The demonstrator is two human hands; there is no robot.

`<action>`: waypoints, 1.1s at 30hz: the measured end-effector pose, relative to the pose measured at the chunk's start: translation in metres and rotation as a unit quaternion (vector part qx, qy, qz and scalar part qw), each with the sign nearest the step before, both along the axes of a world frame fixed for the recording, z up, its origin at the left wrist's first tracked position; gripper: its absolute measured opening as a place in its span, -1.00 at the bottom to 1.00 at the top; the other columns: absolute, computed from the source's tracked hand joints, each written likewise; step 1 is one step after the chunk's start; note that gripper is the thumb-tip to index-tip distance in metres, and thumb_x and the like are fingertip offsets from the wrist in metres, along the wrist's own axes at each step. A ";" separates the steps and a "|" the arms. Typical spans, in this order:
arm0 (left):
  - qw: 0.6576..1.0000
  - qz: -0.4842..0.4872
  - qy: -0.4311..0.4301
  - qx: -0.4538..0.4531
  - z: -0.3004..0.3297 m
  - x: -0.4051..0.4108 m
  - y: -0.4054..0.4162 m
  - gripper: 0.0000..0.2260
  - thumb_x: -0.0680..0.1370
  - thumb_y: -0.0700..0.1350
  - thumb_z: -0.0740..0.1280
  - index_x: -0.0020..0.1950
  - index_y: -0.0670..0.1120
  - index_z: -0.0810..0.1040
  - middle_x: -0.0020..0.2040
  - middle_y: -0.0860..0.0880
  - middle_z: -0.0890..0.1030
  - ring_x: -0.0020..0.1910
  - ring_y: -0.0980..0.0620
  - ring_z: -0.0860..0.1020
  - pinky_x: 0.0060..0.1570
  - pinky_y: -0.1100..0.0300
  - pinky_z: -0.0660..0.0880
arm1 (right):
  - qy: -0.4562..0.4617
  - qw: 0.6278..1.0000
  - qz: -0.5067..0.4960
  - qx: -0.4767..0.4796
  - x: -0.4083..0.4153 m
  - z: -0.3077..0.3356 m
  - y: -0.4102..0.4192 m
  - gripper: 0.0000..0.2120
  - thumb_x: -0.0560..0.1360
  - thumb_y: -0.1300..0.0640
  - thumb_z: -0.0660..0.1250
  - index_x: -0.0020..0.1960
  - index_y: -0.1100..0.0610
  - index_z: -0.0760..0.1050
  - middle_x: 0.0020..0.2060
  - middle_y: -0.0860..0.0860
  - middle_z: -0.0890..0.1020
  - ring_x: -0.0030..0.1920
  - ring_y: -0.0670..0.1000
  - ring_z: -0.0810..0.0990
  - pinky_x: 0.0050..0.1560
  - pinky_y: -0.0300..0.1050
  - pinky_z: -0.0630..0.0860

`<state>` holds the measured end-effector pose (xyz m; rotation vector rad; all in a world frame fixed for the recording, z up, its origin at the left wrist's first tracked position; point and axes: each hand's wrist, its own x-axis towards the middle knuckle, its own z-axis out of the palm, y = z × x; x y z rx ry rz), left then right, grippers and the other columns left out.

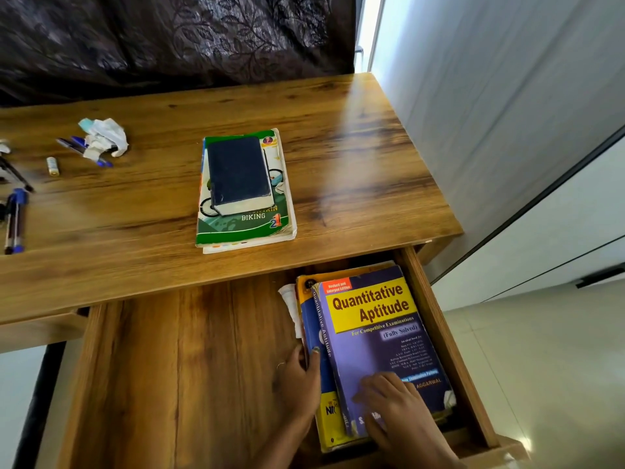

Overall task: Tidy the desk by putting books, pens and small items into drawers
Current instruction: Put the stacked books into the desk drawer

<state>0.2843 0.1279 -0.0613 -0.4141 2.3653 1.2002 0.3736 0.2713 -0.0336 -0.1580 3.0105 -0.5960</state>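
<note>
Purple "Quantitative Aptitude" book (375,340) lies under right grip (395,404), fingers spread flat on its cover. Left grip (299,377) pinches the stack's spine edge beside it, inside open drawer (189,367). Beyond both, desk (135,211) carries green book (243,225), pens (15,220).

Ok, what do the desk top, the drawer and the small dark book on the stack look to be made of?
Desk top: wood or wood-look laminate, glossy, since window light reflects off the grain. Drawer: same grained brown board, duller. Small dark book: navy cover, possibly leatherette or cloth, with a slight sheen; thick cream paper edges show.
</note>
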 end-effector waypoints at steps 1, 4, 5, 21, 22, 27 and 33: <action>1.000 0.026 0.005 0.016 0.002 0.000 0.000 -0.62 0.56 0.02 0.27 0.32 -0.12 0.42 -0.07 -0.03 0.62 -0.12 0.03 0.57 -0.09 0.13 0.52 | -0.001 1.000 -0.007 0.000 -0.003 0.002 0.000 -0.78 0.28 -0.06 0.19 -0.09 -0.21 0.47 -0.09 -0.27 0.54 0.00 -0.24 0.38 -0.24 -0.39 0.32; 0.996 0.069 0.003 0.060 0.002 -0.002 -0.004 -0.63 0.53 -0.08 0.35 0.29 -0.16 0.42 -0.10 -0.07 0.63 -0.20 0.07 0.55 -0.21 0.23 0.44 | 0.007 1.000 -0.023 0.000 -0.012 0.006 -0.002 -0.80 0.33 -0.04 0.16 -0.09 -0.19 0.48 -0.09 -0.27 0.54 -0.02 -0.24 0.43 -0.23 -0.43 0.30; 0.996 0.067 -0.006 0.065 0.002 -0.001 -0.005 -0.70 0.53 -0.08 0.35 0.21 -0.17 0.49 -0.08 -0.06 0.63 -0.19 0.10 0.54 -0.22 0.25 0.43 | 0.014 1.000 -0.024 0.001 -0.016 0.007 -0.003 -0.80 0.33 -0.03 0.16 -0.09 -0.19 0.48 -0.09 -0.25 0.54 -0.03 -0.22 0.46 -0.22 -0.41 0.35; 0.998 -0.026 0.051 0.013 -0.007 -0.005 -0.011 -0.73 0.58 -0.06 0.27 0.23 -0.14 0.54 0.11 -0.05 0.63 -0.03 0.09 0.55 -0.14 0.35 0.39 | -0.041 0.989 -0.036 0.140 -0.021 -0.050 -0.033 -0.28 0.45 -0.20 0.11 0.52 0.02 0.03 0.46 0.11 0.23 0.48 0.15 0.07 0.37 0.20 0.00; 0.999 -0.026 0.044 0.014 -0.008 -0.006 -0.010 -0.72 0.58 -0.05 0.27 0.24 -0.14 0.53 0.13 -0.06 0.62 0.02 0.07 0.56 -0.08 0.31 0.42 | -0.039 0.989 -0.041 0.139 -0.022 -0.051 -0.033 -0.29 0.46 -0.20 0.10 0.52 0.03 0.03 0.47 0.11 0.21 0.48 0.15 0.08 0.37 0.20 0.00; 0.987 -0.025 0.139 -0.083 -0.008 0.004 0.008 -0.60 0.58 0.05 0.22 0.37 -0.07 0.39 0.29 -0.07 0.52 0.21 -0.06 0.52 0.17 -0.05 0.47 | -0.046 0.988 -0.058 0.136 -0.026 -0.046 -0.030 -0.43 0.58 -0.20 -0.12 0.50 0.05 0.13 0.46 0.04 0.27 0.47 0.09 0.11 0.37 0.12 -0.01; 0.964 -0.183 0.142 -0.130 -0.012 0.020 0.025 -0.26 0.47 0.38 -0.11 0.49 -0.05 0.25 0.46 0.00 0.32 0.45 -0.09 0.26 0.33 -0.15 0.23 | -0.060 0.978 -0.161 0.122 -0.011 -0.047 -0.014 -0.45 0.59 -0.18 -0.15 0.50 0.03 0.10 0.51 0.00 0.10 0.50 0.07 -0.03 0.41 0.07 -0.12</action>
